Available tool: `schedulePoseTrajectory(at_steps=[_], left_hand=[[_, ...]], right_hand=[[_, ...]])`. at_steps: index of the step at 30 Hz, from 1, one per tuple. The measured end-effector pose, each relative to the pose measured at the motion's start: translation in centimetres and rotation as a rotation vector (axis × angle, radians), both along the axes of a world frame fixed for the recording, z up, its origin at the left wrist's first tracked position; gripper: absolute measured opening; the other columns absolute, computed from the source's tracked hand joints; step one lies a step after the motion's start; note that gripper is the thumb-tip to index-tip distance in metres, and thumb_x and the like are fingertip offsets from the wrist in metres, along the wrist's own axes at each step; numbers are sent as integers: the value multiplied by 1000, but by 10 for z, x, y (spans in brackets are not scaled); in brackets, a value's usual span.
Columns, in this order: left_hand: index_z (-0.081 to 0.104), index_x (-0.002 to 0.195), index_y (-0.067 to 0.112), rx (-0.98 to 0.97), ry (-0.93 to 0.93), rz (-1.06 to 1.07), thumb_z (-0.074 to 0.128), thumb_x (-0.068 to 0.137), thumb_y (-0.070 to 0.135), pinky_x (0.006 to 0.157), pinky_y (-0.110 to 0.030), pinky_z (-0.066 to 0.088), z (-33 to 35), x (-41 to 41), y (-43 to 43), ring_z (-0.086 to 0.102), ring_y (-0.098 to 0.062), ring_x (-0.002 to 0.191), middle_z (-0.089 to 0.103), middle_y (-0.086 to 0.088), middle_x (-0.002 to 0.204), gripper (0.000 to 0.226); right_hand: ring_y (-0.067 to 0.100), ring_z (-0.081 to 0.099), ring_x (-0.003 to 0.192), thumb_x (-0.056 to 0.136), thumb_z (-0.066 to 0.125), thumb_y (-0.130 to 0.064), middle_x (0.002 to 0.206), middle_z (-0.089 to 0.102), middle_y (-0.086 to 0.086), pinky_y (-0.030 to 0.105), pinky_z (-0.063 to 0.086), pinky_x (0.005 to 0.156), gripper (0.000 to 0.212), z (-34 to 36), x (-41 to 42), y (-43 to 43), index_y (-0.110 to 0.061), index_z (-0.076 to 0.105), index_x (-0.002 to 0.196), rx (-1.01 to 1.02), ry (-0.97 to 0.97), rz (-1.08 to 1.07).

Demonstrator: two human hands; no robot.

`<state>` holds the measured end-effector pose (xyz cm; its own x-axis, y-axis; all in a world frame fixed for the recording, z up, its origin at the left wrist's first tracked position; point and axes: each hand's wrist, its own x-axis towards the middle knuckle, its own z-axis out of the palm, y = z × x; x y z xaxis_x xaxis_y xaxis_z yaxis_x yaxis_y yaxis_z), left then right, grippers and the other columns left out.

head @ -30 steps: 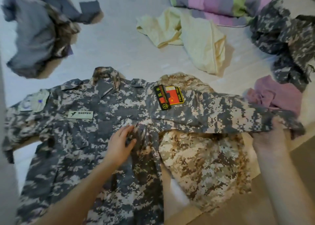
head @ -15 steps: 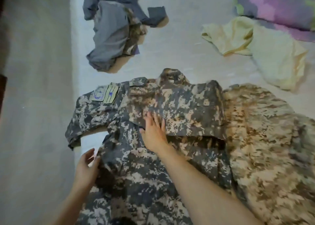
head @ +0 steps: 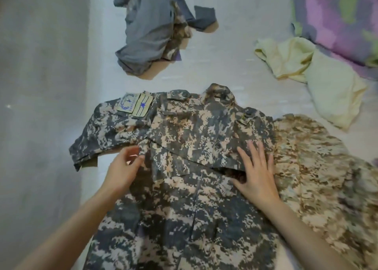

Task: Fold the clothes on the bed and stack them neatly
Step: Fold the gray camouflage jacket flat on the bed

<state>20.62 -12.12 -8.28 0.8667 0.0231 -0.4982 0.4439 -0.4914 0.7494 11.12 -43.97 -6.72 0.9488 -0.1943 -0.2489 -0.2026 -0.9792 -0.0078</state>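
A grey digital-camouflage jacket (head: pixel 184 188) lies flat on the white bed (head: pixel 235 61), collar away from me. Its right sleeve is folded across the chest; its left sleeve (head: pixel 98 135), with two pale patches, sticks out to the left. My left hand (head: pixel 122 169) pinches the cuff of the folded sleeve near the jacket's left side. My right hand (head: pixel 255 173) lies flat, fingers spread, on the jacket's right edge. A tan camouflage garment (head: pixel 319 167) lies under and to the right of the jacket.
A crumpled grey and camouflage garment (head: pixel 151 28) lies at the back. A pale yellow cloth (head: pixel 319 81) sits at the back right, beside a purple and green blanket (head: pixel 337 18). A grey floor strip (head: pixel 41 106) runs along the bed's left edge.
My right hand has slid from the jacket's middle to its right edge. My left hand has risen from the jacket's lower left side and taken the folded sleeve's cuff.
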Motion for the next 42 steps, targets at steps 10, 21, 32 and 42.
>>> schedulePoseTrajectory(at_steps=[10, 21, 32, 42], left_hand=[[50, 125, 13, 448, -54, -6, 61, 87, 45, 105, -50, 33, -34, 72, -82, 52, -33, 115, 60, -12, 121, 50], [55, 123, 9, 302, -136, 23, 56, 94, 21, 89, -38, 44, -51, 106, -60, 56, -27, 106, 61, -11, 120, 31], [56, 114, 6, 155, -60, 206, 55, 94, 19, 83, -39, 47, -52, 104, -23, 56, -28, 95, 61, -16, 109, 24], [61, 99, 17, 12, -77, 214, 63, 89, 27, 76, -35, 52, -35, 101, -33, 62, -21, 84, 66, -2, 89, 14]], right_hand=[[20, 9, 146, 75, 55, 17, 151, 32, -1, 39, -8, 118, 77, -17, -8, -53, -22, 41, 140, -6, -206, -65], [28, -43, 131, 90, 47, -24, 145, -39, 0, 56, -22, 108, 83, -30, -16, -56, -22, -11, 149, 4, 254, -83], [19, -7, 146, 98, 8, -49, 159, -1, -6, 57, -7, 115, 57, -54, 38, -53, -25, 8, 150, -107, 143, -53], [28, 49, 120, 89, 58, -38, 108, 61, 1, 54, 9, 113, 28, -20, 145, -113, -25, 58, 114, 147, 16, -83]])
